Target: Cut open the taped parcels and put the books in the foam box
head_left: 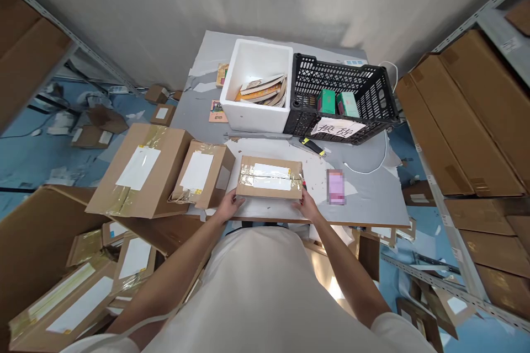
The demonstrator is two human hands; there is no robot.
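A small cardboard box [270,193] lies flat on the table in front of me, a white label and clear tape across its top. My left hand [229,207] grips its near left corner, with the fingers along the front edge. At the near right corner, my right hand [306,205] holds the box too. A small red and black object [304,184] shows between that hand and the box's end; most of it is hidden. A yellow and black utility knife [312,146] lies beyond the box, to the right.
Left on the table stand a medium taped carton [219,174] and a larger carton [168,179]. Behind are a white foam box [254,118] of books and a black crate [296,121] with green boxes. A blurred pink item [335,186] lies right. An open carton [37,226] holds parcels.
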